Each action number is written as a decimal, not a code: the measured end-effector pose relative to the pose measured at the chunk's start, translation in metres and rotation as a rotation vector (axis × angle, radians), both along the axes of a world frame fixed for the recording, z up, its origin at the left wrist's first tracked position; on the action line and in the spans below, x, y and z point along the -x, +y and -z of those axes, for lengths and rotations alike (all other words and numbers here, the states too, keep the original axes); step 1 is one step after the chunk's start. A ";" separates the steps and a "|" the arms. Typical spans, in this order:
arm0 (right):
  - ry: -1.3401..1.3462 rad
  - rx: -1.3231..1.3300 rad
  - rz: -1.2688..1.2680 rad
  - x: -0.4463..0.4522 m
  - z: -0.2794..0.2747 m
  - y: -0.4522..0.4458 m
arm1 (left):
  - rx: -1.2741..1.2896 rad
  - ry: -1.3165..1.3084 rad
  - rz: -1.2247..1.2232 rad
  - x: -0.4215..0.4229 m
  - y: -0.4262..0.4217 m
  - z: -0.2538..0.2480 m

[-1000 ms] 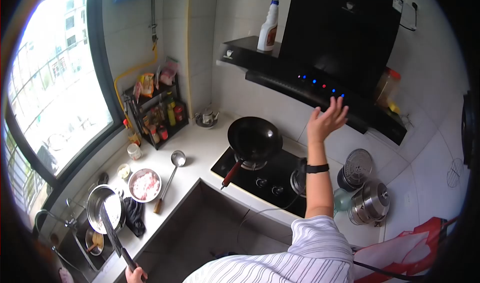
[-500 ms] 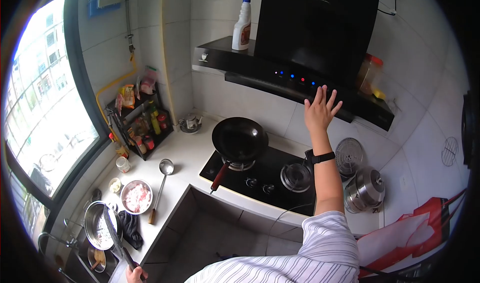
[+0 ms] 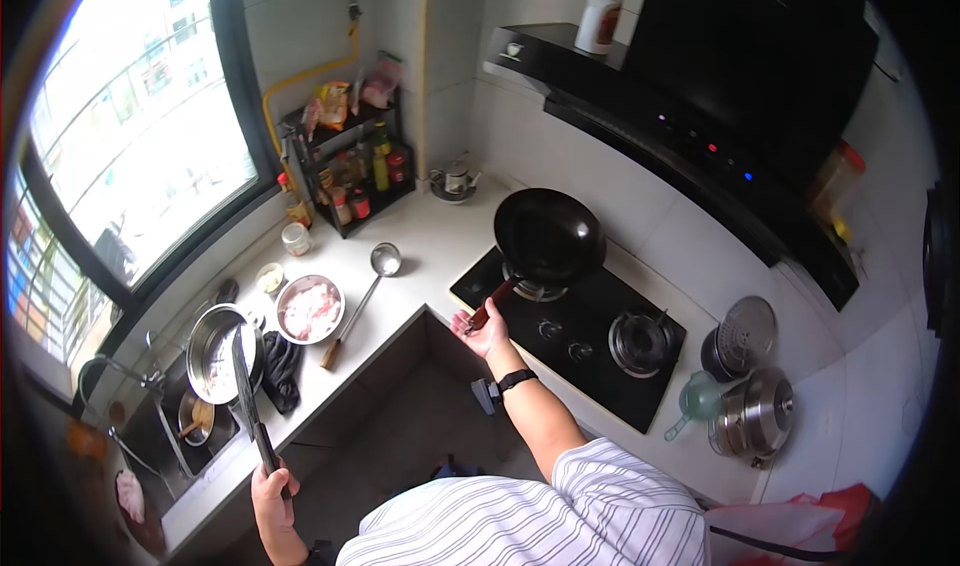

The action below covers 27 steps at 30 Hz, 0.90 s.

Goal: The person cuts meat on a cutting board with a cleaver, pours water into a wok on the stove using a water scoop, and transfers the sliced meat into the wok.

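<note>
My left hand (image 3: 272, 494) is closed around the black handle of a long knife (image 3: 246, 391), its dark, narrow blade pointing up and away beside a steel pot (image 3: 225, 356) with whitish contents. My right hand (image 3: 487, 336) is open, palm up, at the end of the red-brown handle of a black wok (image 3: 548, 231). The handle's tip lies over the palm, and the fingers are not wrapped around it. The wok sits on the left burner of a black gas stove (image 3: 600, 376). A steel bowl of raw meat (image 3: 310, 310) stands between my hands, farther back.
A ladle (image 3: 385, 260) lies on the white counter beside the meat bowl and a dark cloth (image 3: 282, 376). A spice rack (image 3: 350, 171) fills the corner. The range hood (image 3: 690, 136) overhangs the stove. Steel pots (image 3: 755, 416) and a green strainer (image 3: 697, 401) stand on the right.
My right hand has come down from the range hood's buttons to the wok handle. The view has turned left and down, bringing more of my left hand and the knife into sight.
</note>
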State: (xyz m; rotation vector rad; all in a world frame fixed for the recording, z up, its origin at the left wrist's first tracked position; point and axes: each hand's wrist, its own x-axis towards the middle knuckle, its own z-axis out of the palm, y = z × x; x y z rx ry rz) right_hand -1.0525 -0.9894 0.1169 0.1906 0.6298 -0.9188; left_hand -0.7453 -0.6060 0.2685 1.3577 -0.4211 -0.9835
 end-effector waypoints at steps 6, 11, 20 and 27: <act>0.399 0.033 0.117 0.021 0.004 0.000 | 0.003 0.024 -0.087 0.009 0.033 -0.010; 0.537 0.043 -0.005 0.056 -0.010 0.026 | -0.014 0.041 -0.126 -0.003 0.072 0.001; 1.236 1.123 0.259 -0.110 -0.052 0.155 | -0.069 -0.015 -0.148 -0.057 0.184 0.025; 0.130 1.223 -1.248 -0.359 -0.120 0.510 | -0.356 -0.355 -0.222 -0.109 0.315 0.028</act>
